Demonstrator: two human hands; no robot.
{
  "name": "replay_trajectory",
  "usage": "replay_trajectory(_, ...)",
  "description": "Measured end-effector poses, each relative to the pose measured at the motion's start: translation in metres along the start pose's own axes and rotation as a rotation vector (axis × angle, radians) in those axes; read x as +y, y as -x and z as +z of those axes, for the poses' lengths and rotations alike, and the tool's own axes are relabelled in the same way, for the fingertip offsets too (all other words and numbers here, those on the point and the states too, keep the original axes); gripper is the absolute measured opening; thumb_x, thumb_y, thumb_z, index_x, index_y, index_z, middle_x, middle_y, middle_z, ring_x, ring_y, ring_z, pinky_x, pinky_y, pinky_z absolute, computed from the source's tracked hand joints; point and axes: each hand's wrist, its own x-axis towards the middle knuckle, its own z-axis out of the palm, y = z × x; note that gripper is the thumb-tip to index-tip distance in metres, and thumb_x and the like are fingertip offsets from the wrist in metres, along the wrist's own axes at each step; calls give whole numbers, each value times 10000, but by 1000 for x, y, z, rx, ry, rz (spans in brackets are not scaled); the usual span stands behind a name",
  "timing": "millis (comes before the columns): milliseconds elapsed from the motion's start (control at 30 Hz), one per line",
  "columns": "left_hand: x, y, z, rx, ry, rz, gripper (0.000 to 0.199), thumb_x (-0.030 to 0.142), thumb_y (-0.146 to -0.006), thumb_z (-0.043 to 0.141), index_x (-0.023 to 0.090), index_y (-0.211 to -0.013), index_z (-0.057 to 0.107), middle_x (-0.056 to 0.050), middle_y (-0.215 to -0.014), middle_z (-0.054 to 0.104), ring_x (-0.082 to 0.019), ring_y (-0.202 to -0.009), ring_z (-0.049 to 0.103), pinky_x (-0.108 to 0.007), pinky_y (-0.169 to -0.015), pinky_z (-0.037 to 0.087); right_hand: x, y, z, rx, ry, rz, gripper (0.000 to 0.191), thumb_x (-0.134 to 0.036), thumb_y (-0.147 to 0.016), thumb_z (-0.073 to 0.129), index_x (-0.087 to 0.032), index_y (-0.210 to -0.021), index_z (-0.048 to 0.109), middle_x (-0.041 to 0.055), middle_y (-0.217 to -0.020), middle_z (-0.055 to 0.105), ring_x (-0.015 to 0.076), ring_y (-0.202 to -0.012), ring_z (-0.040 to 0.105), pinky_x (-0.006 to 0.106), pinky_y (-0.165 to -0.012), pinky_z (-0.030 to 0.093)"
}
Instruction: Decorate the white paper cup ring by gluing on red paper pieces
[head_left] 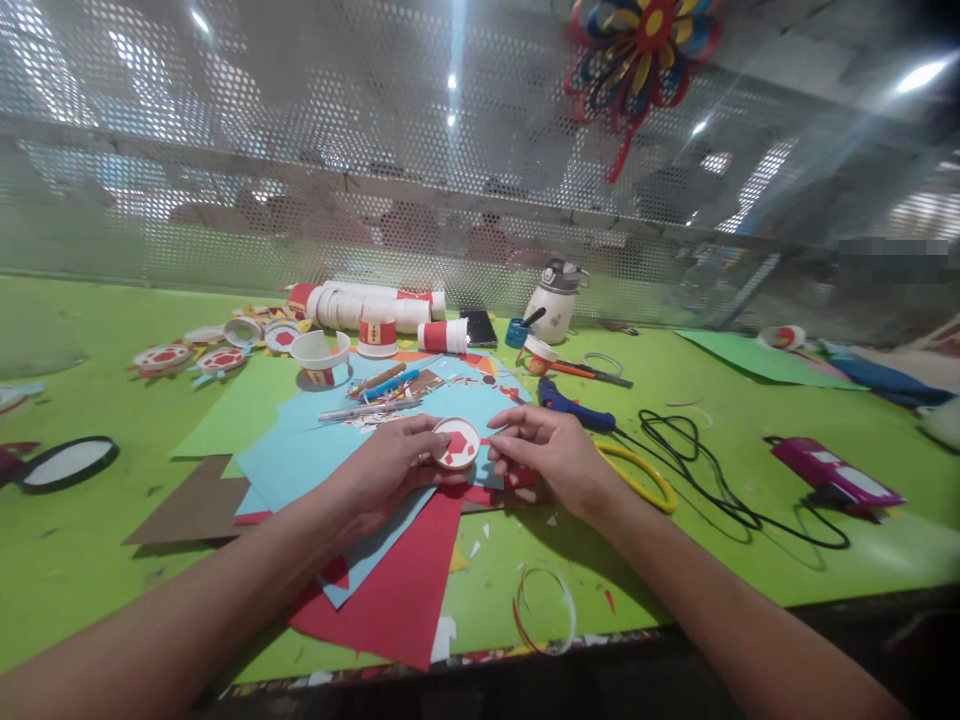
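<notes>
Between thumb and fingers, my left hand (386, 462) holds a round white paper-cup base (469, 456) with its disc tilted up toward me. Red paper pieces (456, 442) lie on the white disc, a larger one in the middle and smaller ones around it. Just right of the rim, my right hand (551, 452) is closed in a pinch, with a small bit of red paper showing at its fingertips. Beneath both hands are blue paper sheets (289, 455) and a red sheet (397, 590).
A blue glue gun (574, 408) with a black cord lies right of my right hand, near a yellow tape ring (645, 480). Stacked paper cups (375, 308), decorated discs (161, 357) and a white bottle (553, 305) stand behind. A purple case (832, 472) lies far right.
</notes>
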Motion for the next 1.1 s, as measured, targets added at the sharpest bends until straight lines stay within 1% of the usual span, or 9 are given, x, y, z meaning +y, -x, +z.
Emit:
replay_trajectory(133,2,-1,-1,36,27,10,107,112,-758,677,82,-860,667,-122,-864,698,-196,-724,697,-329,-712,600,0,1,0,24,49,-35,276,-324,-706,752,-162,-904,647,-8,-667,663,112,-546,626,219,-474,473)
replay_trajectory(233,3,-1,-2,74,40,16,76,96,-757,669,91,-832,663,-102,-824,689,-182,-709,691,-303,-675,601,2,0,-1,41,164,1,237,-294,-715,722,-169,-904,651,-11,-665,658,106,-520,596,219,-450,463)
replay_trajectory(400,4,-2,-2,98,26,38,56,75,-754,651,78,-809,662,-130,-880,698,-196,-726,696,-306,-671,605,11,-5,-1,-29,449,46,103,-244,-716,684,-184,-790,646,-18,-575,647,104,-422,536,225,-401,418)
replay_trajectory(533,4,-2,-1,136,17,35,62,58,-767,621,64,-812,663,-144,-914,693,-208,-735,702,-320,-680,607,14,-8,-3,-47,538,27,81,-174,-697,687,-184,-775,670,-18,-546,635,114,-440,544,241,-440,427)
replay_trajectory(600,4,-2,-1,138,15,37,63,54,-769,618,61,-815,660,-142,-916,690,-208,-736,703,-320,-685,606,14,-8,-4,-51,542,27,87,-162,-694,688,-184,-777,672,-18,-545,630,113,-439,538,239,-434,417)
replay_trajectory(667,5,-2,-1,135,19,39,68,58,-770,622,62,-827,658,-141,-921,689,-203,-735,700,-314,-684,604,11,-8,-3,-52,515,35,94,-197,-721,679,-185,-813,664,-19,-557,630,113,-431,535,238,-415,409)
replay_trajectory(833,5,-4,-4,125,75,67,52,50,-757,626,78,-794,648,-113,-874,689,-179,-741,685,-325,-720,606,2,-5,0,-16,292,69,174,-242,-734,691,-172,-887,648,-37,-600,632,84,-461,531,216,-448,432)
replay_trajectory(1000,4,-4,-6,95,124,65,83,46,-731,642,84,-803,658,-100,-828,692,-199,-705,695,-372,-718,607,4,-6,5,-85,160,125,311,-300,-735,720,-161,-997,624,-60,-509,616,57,-371,459,178,-381,341)
replay_trajectory(1100,3,-4,-4,64,129,41,79,42,-738,635,74,-801,670,-106,-836,697,-210,-715,704,-375,-736,606,9,-7,8,-97,82,130,327,-297,-725,737,-172,-1002,616,-38,-573,658,82,-417,554,180,-387,348)
